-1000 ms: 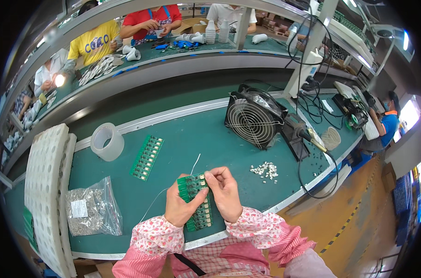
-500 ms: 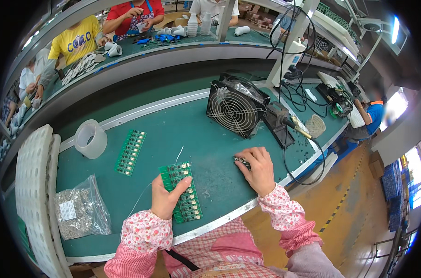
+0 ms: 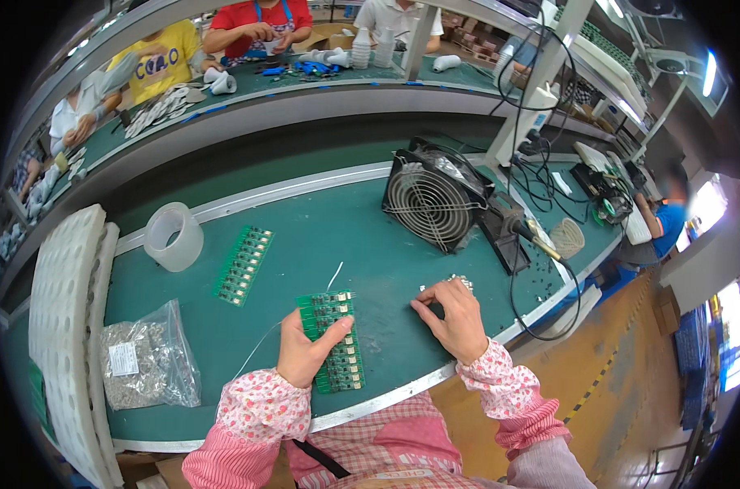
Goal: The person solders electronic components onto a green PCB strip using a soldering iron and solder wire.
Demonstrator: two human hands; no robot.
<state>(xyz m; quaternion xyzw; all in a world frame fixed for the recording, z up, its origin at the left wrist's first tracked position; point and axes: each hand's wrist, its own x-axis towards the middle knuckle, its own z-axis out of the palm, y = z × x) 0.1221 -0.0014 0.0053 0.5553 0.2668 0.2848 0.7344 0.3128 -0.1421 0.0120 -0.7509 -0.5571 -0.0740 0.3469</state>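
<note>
My left hand (image 3: 309, 349) grips a green circuit board (image 3: 350, 359), a long strip of repeated small sections, with the thumb on its face and the fingers beneath. A thin pale wire (image 3: 335, 275) sticks out past the board's far end. To the right, my right hand (image 3: 451, 318) is low over the bench, fingers curled together and thumb close to the forefinger. Small whitish parts (image 3: 465, 282) lie on the bench at its far side. What the fingertips hold, if anything, is hidden.
A second green board (image 3: 244, 265) lies near a roll of clear tape (image 3: 174, 236). A bag of small parts (image 3: 150, 363) sits beside white foam trays (image 3: 64, 318). A fan (image 3: 431, 204) and a soldering iron (image 3: 541, 242) in its stand occupy the right. Other people work across the bench.
The view has shifted slightly, moving the scene rightward and downward. Small parts bunched under my right fingers now show spread beyond that hand. My left hand still holds the board.
</note>
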